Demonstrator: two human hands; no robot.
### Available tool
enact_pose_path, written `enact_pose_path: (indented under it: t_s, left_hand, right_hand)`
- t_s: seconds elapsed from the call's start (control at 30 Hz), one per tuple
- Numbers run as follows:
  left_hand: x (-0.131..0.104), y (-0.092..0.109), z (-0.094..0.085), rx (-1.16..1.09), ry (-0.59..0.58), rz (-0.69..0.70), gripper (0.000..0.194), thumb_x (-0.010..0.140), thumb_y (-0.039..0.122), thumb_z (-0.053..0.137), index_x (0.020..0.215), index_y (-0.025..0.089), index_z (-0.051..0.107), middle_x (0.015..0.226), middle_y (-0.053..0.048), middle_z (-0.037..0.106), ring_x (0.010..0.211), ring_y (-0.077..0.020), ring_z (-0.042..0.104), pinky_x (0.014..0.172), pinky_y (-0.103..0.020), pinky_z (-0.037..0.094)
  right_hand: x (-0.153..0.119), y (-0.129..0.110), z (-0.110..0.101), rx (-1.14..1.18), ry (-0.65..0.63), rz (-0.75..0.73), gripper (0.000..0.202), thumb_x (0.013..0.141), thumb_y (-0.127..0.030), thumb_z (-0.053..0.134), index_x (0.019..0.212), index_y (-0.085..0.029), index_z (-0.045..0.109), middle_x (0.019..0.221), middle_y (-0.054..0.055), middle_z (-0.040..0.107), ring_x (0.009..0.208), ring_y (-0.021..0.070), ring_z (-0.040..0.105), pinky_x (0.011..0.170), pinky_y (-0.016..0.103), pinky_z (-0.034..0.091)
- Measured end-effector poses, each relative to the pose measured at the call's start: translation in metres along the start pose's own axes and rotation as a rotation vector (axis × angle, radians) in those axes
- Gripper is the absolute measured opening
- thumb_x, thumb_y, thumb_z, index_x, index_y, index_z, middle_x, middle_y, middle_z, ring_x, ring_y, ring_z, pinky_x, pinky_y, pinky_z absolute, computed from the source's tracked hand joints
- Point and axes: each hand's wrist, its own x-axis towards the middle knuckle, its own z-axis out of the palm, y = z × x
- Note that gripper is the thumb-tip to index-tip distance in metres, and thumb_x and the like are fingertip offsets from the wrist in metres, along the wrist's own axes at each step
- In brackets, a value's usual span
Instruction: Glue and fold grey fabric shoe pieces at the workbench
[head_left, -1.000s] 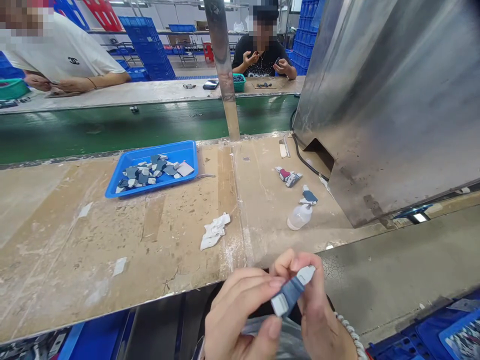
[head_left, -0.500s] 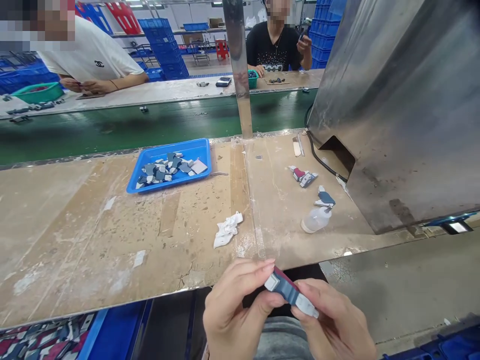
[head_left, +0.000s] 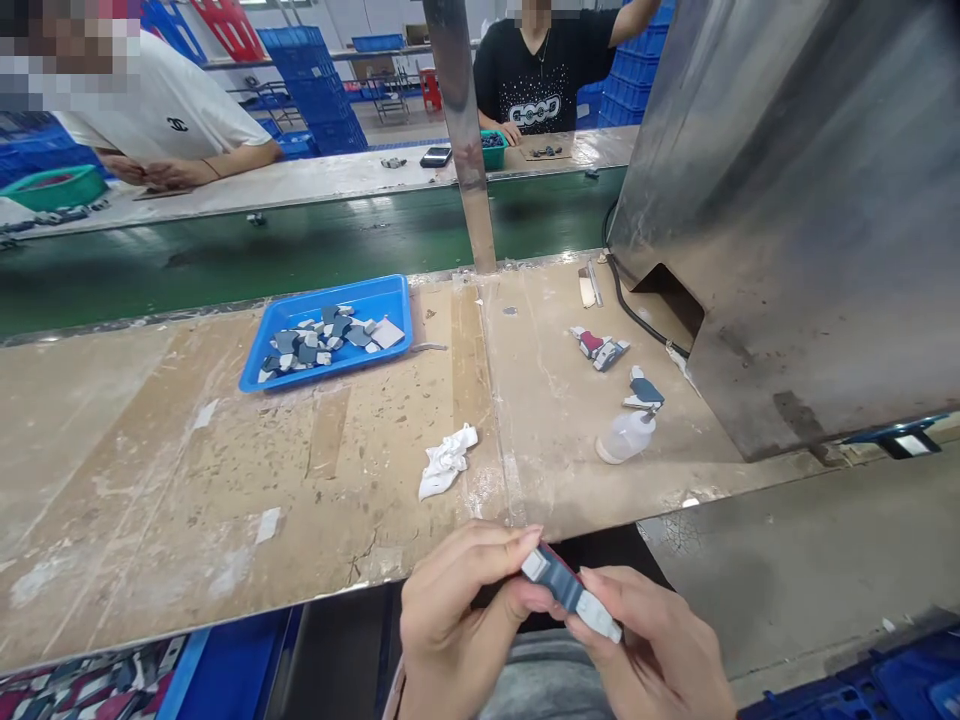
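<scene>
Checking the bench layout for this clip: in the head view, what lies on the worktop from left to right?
Blue tray of parts → crumpled white cloth → red and grey parts → clear squeeze bottle → steel machine housing.

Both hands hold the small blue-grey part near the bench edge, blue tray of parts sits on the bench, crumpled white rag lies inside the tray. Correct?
Not quite. In the head view the white rag lies on the bare bench, apart from the blue tray, not in it. The rest holds: left hand and right hand hold the blue-grey part.
</scene>
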Motion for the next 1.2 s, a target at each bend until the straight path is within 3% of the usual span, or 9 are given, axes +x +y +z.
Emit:
enact_pose_path:
  t_s: [0.13, 0.27, 0.37, 0.5, 0.57, 0.67, 0.73, 0.93, 1.2]
  left_hand:
    - [0.006, -0.004, -0.006, -0.023, -0.089, -0.153, 0.017, 0.093, 0.026, 0.071, 0.110, 0.025, 0.073, 0.096, -0.003, 0.077, 0.089, -0.0151, 0.074, 0.075, -0.020, 0.062]
    - [0.018, -0.014, -0.015, 0.147, -0.089, -0.126, 0.019, 0.093, 0.015, 0.066, 0.109, 0.025, 0.070, 0.103, -0.002, 0.076, 0.095, -0.0142, 0.074, 0.083, -0.020, 0.061]
    - [0.026, -0.025, -0.016, 0.329, -0.148, -0.043, 0.019, 0.096, 0.015, 0.062, 0.110, 0.025, 0.068, 0.106, -0.002, 0.077, 0.101, -0.0156, 0.073, 0.093, -0.024, 0.059]
    - [0.029, -0.031, -0.011, 0.400, -0.249, -0.067, 0.017, 0.097, 0.023, 0.062, 0.113, 0.025, 0.068, 0.108, -0.004, 0.077, 0.105, -0.0215, 0.073, 0.091, -0.033, 0.061]
    - [0.027, -0.031, -0.008, 0.420, -0.283, -0.106, 0.035, 0.090, 0.036, 0.073, 0.122, 0.025, 0.064, 0.114, -0.007, 0.075, 0.103, -0.0253, 0.074, 0.086, -0.037, 0.064]
    - [0.019, -0.033, -0.005, 0.446, -0.304, -0.123, 0.065, 0.075, 0.044, 0.087, 0.130, 0.026, 0.058, 0.121, -0.010, 0.073, 0.108, -0.0293, 0.072, 0.090, -0.042, 0.063]
    - [0.013, -0.036, -0.004, 0.451, -0.282, -0.102, 0.060, 0.079, 0.039, 0.084, 0.131, 0.026, 0.057, 0.122, -0.009, 0.072, 0.111, -0.0281, 0.071, 0.093, -0.041, 0.062]
    - [0.004, -0.045, -0.003, 0.456, -0.266, -0.070, 0.055, 0.084, 0.045, 0.076, 0.131, 0.025, 0.055, 0.126, -0.008, 0.072, 0.115, -0.0247, 0.071, 0.099, -0.037, 0.060]
    - [0.000, -0.044, -0.004, 0.447, -0.267, -0.083, 0.052, 0.083, 0.042, 0.077, 0.128, 0.025, 0.056, 0.128, -0.008, 0.071, 0.119, -0.0248, 0.069, 0.102, -0.039, 0.060]
  right_hand:
    - [0.008, 0.000, 0.009, -0.038, -0.020, -0.047, 0.018, 0.095, -0.018, 0.065, 0.113, -0.021, 0.065, 0.083, 0.002, 0.079, 0.071, 0.0150, 0.077, 0.067, 0.020, 0.062]
    - [0.018, 0.017, 0.000, 0.021, -0.172, -0.039, 0.027, 0.095, -0.042, 0.068, 0.110, -0.020, 0.064, 0.078, 0.002, 0.073, 0.064, 0.0128, 0.071, 0.063, 0.019, 0.060]
    - [0.024, 0.040, -0.018, -0.029, 0.044, 0.081, 0.016, 0.093, -0.028, 0.070, 0.105, -0.022, 0.063, 0.081, 0.000, 0.062, 0.066, 0.0111, 0.062, 0.066, 0.021, 0.056]
    - [0.035, 0.055, -0.032, -0.045, 0.311, 0.264, 0.028, 0.087, -0.018, 0.074, 0.108, -0.024, 0.056, 0.099, 0.002, 0.053, 0.078, 0.0128, 0.054, 0.074, 0.026, 0.051]
    - [0.036, 0.053, -0.030, -0.020, 0.299, 0.244, 0.025, 0.088, -0.015, 0.071, 0.105, -0.024, 0.055, 0.101, 0.002, 0.051, 0.082, 0.0139, 0.053, 0.076, 0.028, 0.048]
    - [0.030, 0.047, -0.020, 0.019, 0.135, 0.197, 0.020, 0.090, -0.011, 0.066, 0.103, -0.024, 0.057, 0.101, 0.002, 0.051, 0.088, 0.0155, 0.053, 0.079, 0.029, 0.047]
    - [0.026, 0.045, -0.013, 0.066, 0.126, 0.223, 0.025, 0.091, -0.010, 0.064, 0.108, -0.025, 0.055, 0.103, 0.002, 0.051, 0.089, 0.0153, 0.053, 0.080, 0.029, 0.047]
    - [0.048, 0.046, -0.012, 0.148, 0.410, 0.220, 0.040, 0.084, -0.009, 0.070, 0.111, -0.027, 0.047, 0.107, 0.002, 0.050, 0.086, 0.0138, 0.053, 0.080, 0.028, 0.046]
    - [0.071, 0.061, -0.016, 0.141, 0.396, 0.323, 0.045, 0.083, -0.022, 0.076, 0.116, -0.027, 0.046, 0.118, 0.006, 0.052, 0.100, 0.0183, 0.054, 0.089, 0.035, 0.045]
